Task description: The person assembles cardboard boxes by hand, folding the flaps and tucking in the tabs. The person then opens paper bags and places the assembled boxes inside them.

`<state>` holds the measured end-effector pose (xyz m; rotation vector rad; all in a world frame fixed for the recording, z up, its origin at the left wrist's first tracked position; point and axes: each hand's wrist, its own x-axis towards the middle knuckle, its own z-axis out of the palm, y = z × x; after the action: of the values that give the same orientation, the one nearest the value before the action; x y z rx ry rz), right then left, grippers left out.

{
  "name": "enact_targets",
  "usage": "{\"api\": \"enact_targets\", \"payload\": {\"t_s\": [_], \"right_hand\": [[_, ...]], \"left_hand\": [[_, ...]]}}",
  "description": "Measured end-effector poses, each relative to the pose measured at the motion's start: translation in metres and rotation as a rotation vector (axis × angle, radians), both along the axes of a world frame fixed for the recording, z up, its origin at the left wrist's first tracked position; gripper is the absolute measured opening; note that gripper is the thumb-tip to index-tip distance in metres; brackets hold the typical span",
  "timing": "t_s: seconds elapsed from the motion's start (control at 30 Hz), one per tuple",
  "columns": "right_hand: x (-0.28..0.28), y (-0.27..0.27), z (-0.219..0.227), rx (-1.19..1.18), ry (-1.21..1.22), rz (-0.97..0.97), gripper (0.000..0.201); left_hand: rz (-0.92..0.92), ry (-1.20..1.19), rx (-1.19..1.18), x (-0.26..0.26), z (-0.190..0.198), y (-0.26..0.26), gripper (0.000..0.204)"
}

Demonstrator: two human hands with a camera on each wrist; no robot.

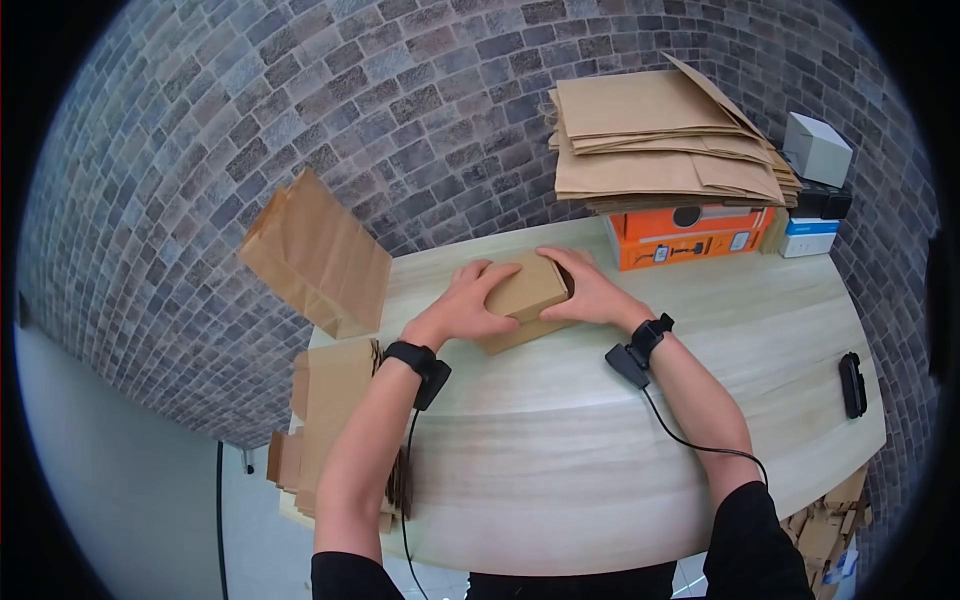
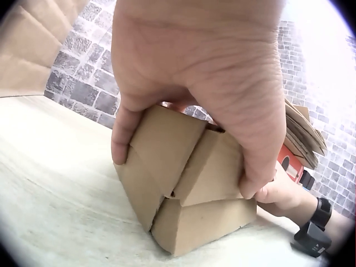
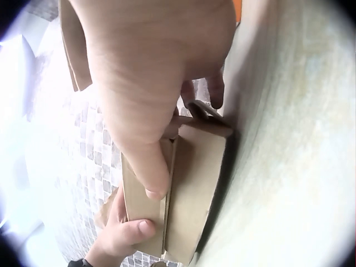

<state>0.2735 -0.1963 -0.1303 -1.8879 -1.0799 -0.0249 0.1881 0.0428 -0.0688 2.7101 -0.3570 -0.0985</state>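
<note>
A small brown cardboard box (image 1: 528,284) rests on the table, its lid partly closed with a gap along the side. My left hand (image 1: 468,303) grips its left end, thumb on the near side and fingers over the far side. At the right end my right hand (image 1: 588,290) holds the box, thumb near the front edge, fingers at the back corner. In the left wrist view the box's end (image 2: 167,150) shows folded panels with a seam between them. The right wrist view shows a raised flap by the right fingers and the box's long side (image 3: 194,183).
An upright brown paper bag (image 1: 325,255) stands at the back left. Flat cardboard pieces (image 1: 335,420) lie along the left edge. Stacked brown sheets (image 1: 660,130) top an orange box (image 1: 690,240) at the back right, beside small boxes (image 1: 818,150). A black object (image 1: 853,386) lies far right.
</note>
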Motion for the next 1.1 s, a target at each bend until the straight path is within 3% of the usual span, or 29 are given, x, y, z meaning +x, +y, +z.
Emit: {"api": "enact_targets", "payload": {"t_s": [0.2, 0.43, 0.6, 0.73, 0.97, 1.1], "right_hand": [[0.0, -0.003, 0.0, -0.001, -0.081, -0.011, 0.088], [0.0, -0.007, 0.002, -0.032, -0.055, 0.014, 0.086], [0.001, -0.008, -0.002, 0.033, 0.003, 0.027, 0.085], [0.0, -0.01, -0.003, 0.083, 0.052, 0.079, 0.086], [0.003, -0.01, 0.004, -0.035, -0.007, 0.13, 0.088], [0.002, -0.008, 0.0, -0.063, -0.006, 0.037, 0.085]], "left_hand": [[-0.076, 0.004, 0.215, -0.006, 0.006, 0.0, 0.096], [-0.116, 0.101, 0.188, -0.002, 0.019, 0.001, 0.097], [-0.07, -0.053, 0.244, -0.008, 0.001, 0.003, 0.097], [-0.022, -0.041, 0.248, -0.014, 0.001, -0.002, 0.101], [-0.135, -0.091, 0.373, -0.006, 0.006, -0.003, 0.099], [-0.166, -0.174, 0.361, -0.001, -0.002, -0.001, 0.09]]}}
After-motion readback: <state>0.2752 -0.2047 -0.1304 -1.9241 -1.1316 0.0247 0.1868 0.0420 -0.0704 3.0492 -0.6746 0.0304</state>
